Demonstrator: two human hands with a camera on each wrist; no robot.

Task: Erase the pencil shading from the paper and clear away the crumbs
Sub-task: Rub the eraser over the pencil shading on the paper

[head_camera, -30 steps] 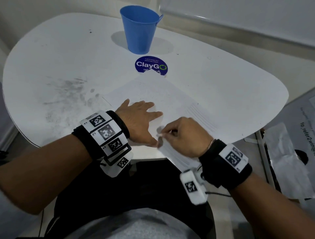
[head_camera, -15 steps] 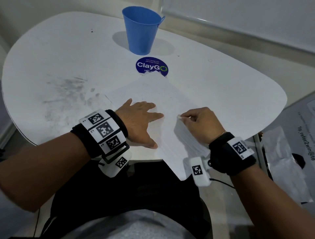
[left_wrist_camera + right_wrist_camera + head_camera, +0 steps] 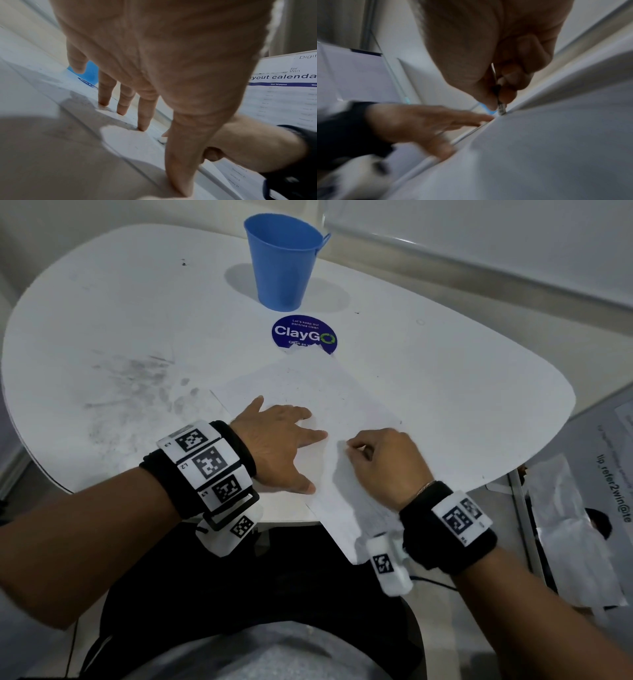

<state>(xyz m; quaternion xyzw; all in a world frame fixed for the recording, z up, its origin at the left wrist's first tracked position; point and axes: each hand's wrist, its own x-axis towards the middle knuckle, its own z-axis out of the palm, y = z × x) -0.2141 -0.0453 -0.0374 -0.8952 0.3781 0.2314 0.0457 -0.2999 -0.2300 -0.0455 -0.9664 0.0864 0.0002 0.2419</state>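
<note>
The paper lies mid-table, corner overhanging at 6 o'clock (risk: it creases if rubbed hard); left hand presses it flat-fingered, right hand pinches a small eraser against it

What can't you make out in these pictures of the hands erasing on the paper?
- Eraser: the right hand pinches it; the head view hides it behind the fingers and the right wrist view is blurred, so its shape is unclear.
- Pencil shading on the paper: too faint to tell what remains.
- Crumbs: too small to see.
- Blue cup: its inside faces away in the head view.
- Left hand: its palm hides the paper under it.
</note>
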